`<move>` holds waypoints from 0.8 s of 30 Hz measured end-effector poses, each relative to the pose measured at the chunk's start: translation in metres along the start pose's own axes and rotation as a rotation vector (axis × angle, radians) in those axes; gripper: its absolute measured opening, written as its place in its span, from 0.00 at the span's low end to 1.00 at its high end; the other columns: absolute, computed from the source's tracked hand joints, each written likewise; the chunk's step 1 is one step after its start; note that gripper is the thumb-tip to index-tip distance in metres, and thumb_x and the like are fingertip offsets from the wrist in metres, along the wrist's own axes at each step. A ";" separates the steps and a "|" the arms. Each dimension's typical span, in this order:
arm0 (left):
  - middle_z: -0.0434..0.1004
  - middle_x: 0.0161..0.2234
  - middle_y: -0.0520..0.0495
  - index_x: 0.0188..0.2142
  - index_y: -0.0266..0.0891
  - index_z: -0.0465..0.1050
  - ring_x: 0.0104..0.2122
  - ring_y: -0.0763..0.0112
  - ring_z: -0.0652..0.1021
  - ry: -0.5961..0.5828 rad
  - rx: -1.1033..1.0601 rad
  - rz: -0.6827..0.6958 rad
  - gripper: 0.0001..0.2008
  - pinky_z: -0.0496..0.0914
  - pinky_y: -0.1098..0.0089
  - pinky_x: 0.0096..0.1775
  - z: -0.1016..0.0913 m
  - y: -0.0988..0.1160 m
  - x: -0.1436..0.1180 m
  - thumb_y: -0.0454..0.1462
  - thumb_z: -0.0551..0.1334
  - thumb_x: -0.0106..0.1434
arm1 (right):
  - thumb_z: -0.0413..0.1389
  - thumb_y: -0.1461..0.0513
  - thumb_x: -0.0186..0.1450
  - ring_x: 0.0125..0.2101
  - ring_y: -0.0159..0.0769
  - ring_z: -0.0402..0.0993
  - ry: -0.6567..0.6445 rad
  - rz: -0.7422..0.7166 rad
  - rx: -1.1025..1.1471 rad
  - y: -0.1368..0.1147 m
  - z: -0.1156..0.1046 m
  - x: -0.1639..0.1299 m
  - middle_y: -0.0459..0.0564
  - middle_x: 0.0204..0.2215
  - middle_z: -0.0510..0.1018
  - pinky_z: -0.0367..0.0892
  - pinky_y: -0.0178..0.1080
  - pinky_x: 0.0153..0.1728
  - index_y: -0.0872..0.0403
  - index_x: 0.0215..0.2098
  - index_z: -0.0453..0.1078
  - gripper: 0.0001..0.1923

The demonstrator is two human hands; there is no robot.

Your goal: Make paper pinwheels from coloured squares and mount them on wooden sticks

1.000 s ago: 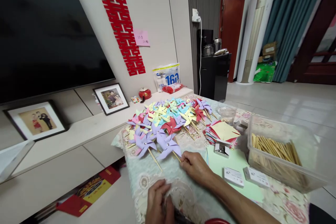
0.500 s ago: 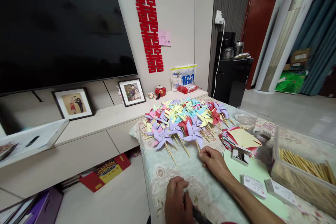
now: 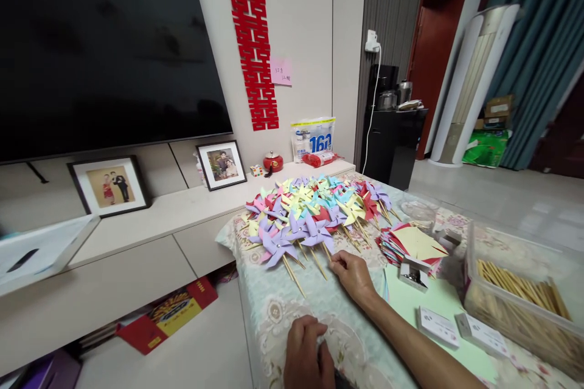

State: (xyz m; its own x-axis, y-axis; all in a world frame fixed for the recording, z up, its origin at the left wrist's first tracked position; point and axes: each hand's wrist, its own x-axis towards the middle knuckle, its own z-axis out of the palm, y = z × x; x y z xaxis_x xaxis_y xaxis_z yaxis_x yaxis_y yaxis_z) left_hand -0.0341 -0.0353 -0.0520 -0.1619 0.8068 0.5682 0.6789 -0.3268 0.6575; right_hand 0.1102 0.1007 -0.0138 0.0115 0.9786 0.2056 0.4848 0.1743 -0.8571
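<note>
A living room with pale glossy floor tiles and a large dark television [image 3: 104, 48] on the wall holds a low table [image 3: 274, 316] draped in a floral, lace-patterned cloth. Along the table's far edge lies a heap of folded paper pinwheels [image 3: 314, 206] in lilac, yellow, red, pink and blue, their thin wooden sticks fanning toward the near edge. The right hand [image 3: 353, 273] rests near the middle of the table, fingers curled, its fingertips pinched on the stick end of a lilac pinwheel [image 3: 318, 234] at the front of the heap. The left hand [image 3: 308, 355] sits at the table's near edge, loosely closed on the cloth; whether it holds anything cannot be told. Just beside the right hand lies a stack of square coloured paper [image 3: 413, 243], and toward the table's right edge stands a clear plastic tub [image 3: 515, 298] of wooden sticks.
</note>
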 end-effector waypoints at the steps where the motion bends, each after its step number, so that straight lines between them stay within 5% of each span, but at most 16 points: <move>1: 0.75 0.39 0.40 0.35 0.41 0.74 0.43 0.57 0.78 0.002 0.004 0.005 0.12 0.73 0.57 0.46 0.000 0.000 0.000 0.28 0.54 0.59 | 0.54 0.58 0.58 0.27 0.39 0.71 0.006 0.001 -0.007 0.000 0.000 0.000 0.46 0.23 0.75 0.62 0.37 0.32 0.52 0.26 0.71 0.08; 18: 0.75 0.39 0.41 0.35 0.41 0.75 0.42 0.57 0.78 -0.023 0.013 0.051 0.11 0.73 0.57 0.46 0.002 -0.010 -0.001 0.29 0.55 0.60 | 0.57 0.62 0.57 0.27 0.38 0.72 0.089 -0.017 0.005 0.002 0.002 -0.004 0.46 0.25 0.76 0.64 0.37 0.33 0.52 0.30 0.70 0.02; 24: 0.75 0.39 0.40 0.36 0.41 0.76 0.43 0.56 0.77 -0.037 -0.030 0.064 0.10 0.72 0.55 0.47 0.003 -0.013 0.000 0.33 0.55 0.63 | 0.50 0.62 0.63 0.30 0.38 0.72 0.171 -0.028 0.035 -0.011 -0.009 -0.013 0.49 0.28 0.76 0.65 0.37 0.34 0.55 0.35 0.70 0.08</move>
State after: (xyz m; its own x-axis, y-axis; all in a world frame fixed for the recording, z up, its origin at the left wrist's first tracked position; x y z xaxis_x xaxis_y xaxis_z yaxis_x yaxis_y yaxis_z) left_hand -0.0406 -0.0296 -0.0624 -0.0919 0.8008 0.5918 0.6649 -0.3930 0.6351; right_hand 0.1125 0.0853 -0.0023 0.1484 0.9408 0.3048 0.4566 0.2083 -0.8649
